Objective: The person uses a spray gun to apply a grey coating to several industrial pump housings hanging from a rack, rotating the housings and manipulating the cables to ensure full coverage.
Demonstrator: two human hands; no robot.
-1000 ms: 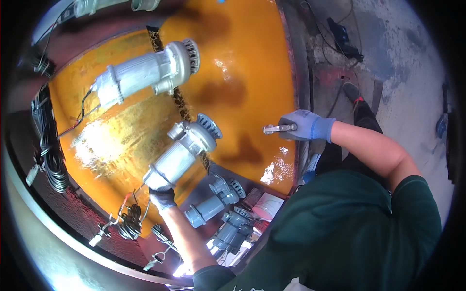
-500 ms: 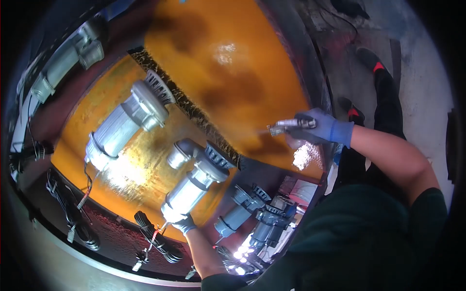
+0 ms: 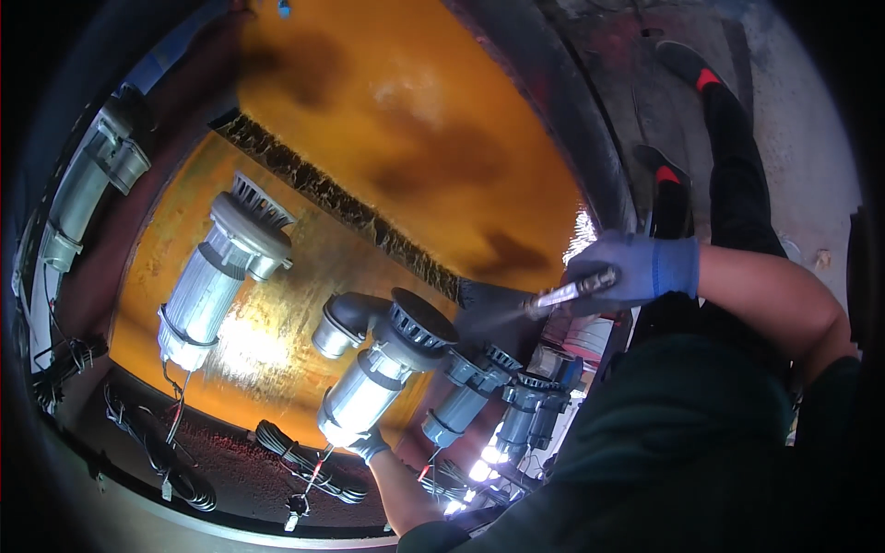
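**Two gloved hands at work over an orange tank surface**

The right hand [image 3: 636, 269], in a blue glove, is closing around a slim metal tool [image 3: 570, 293], fingers wrapped on the shaft; the tool is pointing left toward the dark seam [image 3: 350, 205] running diagonally across the orange surface [image 3: 406, 111]. What kind of tool it is cannot be told: its tip is blurring into a dark patch at the seam's lower end.

The left hand [image 3: 369, 446], also gloved, is gripping the lower end of a silver pump [image 3: 387, 369], which is lying tilted with its dark finned cap uppermost. The fingers are mostly hiding behind the pump body. A grey pipe elbow [image 3: 343, 323] is sitting just beside the pump's upper left.

A second, larger silver pump [image 3: 221, 272] is lying well apart to the left on the orange surface. A third one [image 3: 88, 184] is sitting at the far left rim, bent by the lens and hard to make out.

Right of the held pump, a cluster of smaller grey pumps [image 3: 502, 405] is crowding together, partly cut off by the person's dark green sleeve [image 3: 682, 442].

Black cable coils [image 3: 304, 456] are lying along the lower dark rim. Bright glare is washing out detail near the cluster's base.
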